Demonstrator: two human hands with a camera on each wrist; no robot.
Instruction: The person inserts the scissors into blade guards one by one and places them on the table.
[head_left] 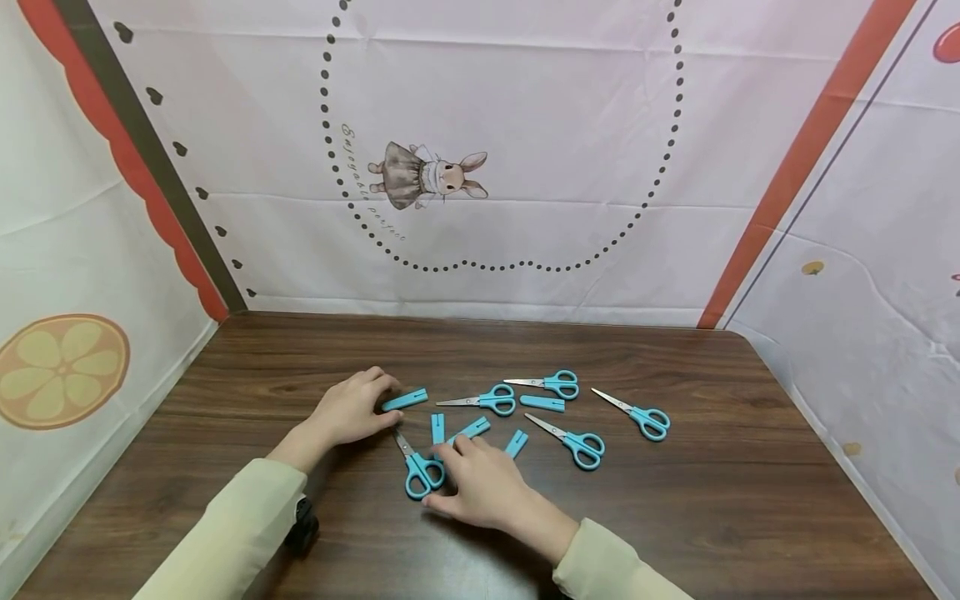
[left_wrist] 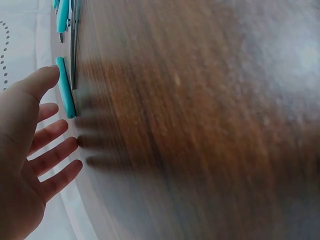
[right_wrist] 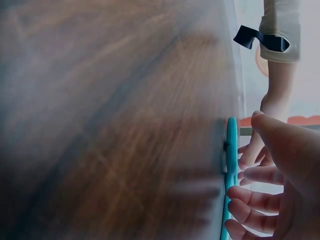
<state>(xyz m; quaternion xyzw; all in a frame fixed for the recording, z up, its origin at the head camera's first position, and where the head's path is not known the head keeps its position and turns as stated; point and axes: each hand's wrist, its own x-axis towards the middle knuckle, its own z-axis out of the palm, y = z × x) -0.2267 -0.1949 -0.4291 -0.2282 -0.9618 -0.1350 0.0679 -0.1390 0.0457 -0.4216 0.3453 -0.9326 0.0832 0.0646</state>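
Scissors with light blue handles (head_left: 415, 464) lie flat on the brown wood-grain table (head_left: 712, 508) between the two hands, the loops toward the person and the blade tip toward the left thumb. The right hand (head_left: 483, 485) is set around the loops, its thumb near their lower edge and its fingers loosely bent on the far side; the wrist view shows thumb and fingers standing wide, though whether any fingertip touches the handle I cannot tell. The left hand (head_left: 352, 410) is likewise wide, fingers spread and slightly bent, at the near end of a slanting blue cap (head_left: 406, 400); whether it touches that cap is unclear. Just right of the scissors are an upright-lying cap (head_left: 438, 426) and a diagonal cap (head_left: 470, 430), both close to the right fingers, while a partly covered cap (head_left: 517, 442) shows past the knuckles. Beyond lie a middle pair (head_left: 482, 401), a far pair (head_left: 549, 383) with a level cap (head_left: 542, 404) just below it, a near-right pair (head_left: 567, 437) and an outermost pair (head_left: 633, 412). Pale sleeves (head_left: 240, 521) cover both forearms. Behind the table hangs a white cloth (head_left: 540, 125) printed with a rabbit in a dress (head_left: 420, 177).
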